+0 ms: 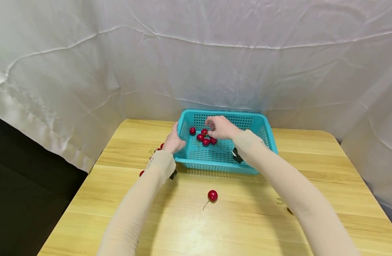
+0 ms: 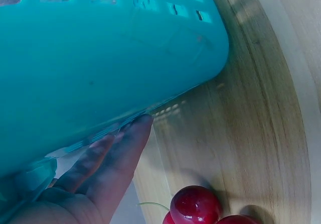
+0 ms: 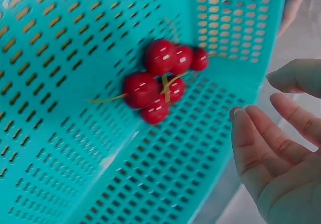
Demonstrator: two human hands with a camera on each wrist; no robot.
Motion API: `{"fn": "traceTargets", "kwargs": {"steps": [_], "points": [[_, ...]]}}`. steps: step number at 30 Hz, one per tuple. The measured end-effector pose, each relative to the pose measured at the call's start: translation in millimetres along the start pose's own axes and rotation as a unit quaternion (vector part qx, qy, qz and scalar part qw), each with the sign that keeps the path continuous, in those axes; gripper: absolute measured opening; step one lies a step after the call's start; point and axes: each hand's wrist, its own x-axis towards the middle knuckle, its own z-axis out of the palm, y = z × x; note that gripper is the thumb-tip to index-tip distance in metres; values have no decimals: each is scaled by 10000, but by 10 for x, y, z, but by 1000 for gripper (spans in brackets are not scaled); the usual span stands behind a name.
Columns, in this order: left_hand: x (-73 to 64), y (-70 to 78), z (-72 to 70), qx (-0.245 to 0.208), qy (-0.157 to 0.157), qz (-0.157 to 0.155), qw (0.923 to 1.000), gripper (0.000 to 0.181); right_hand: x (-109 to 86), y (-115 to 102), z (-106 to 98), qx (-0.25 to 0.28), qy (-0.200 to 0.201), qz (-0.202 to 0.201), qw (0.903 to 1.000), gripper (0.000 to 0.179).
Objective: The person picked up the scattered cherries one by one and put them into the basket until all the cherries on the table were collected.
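Stems (image 1: pixel 280 201): nearer us than the right hand and to its right, by a dark thing (image 1: pixel 290 211) we cannot make out, partly behind the sleeve (image 1: pixel 298 197).
Lone cherry (image 1: pixel 212 196): on the table (image 1: pixel 189 234), nearer us than both hands, to the right of the left hand.
Loose cherries (image 2: pixel 195 205): on the table to the left of the left hand; the arm hides some, so we cannot count them.
Basket (image 1: pixel 221 165): right of the left hand, beneath the right hand.
left hand (image 1: pixel 174 142): we see it grip the basket's left wall, fingers straight along the outside, thumb over the rim.
Inner cherries (image 3: pixel 142 90): six in the basket, below the right hand and to its left.
right hand (image 1: pixel 222 128): fingers loosely bent, thumb apart from them; we see nothing in its hold.
Curtain (image 1: pixel 196 71): beyond both hands, pale and creased.
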Motion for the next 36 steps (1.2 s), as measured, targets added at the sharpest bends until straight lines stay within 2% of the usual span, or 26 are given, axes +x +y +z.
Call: {"fn": "traceTargets", "kwargs": {"steps": [10,19,28,36], "points": [[4,15,3,44,-27,-60,10000,103,-345,-240,-138,164,304,-678,9971,35],[-1,-1,-16,-41,-34,-17,10000,103,-752,-377,-135,384,543,-1208,9904,37],[15,-12,-27,-28,-22,-88,10000,102,-1196,-406,54,481,653,-1658,9828,38],[23,-12,-13,-95,-35,-104,9999,102,-1473,-419,329,313,452,-2000,9783,40]]}}
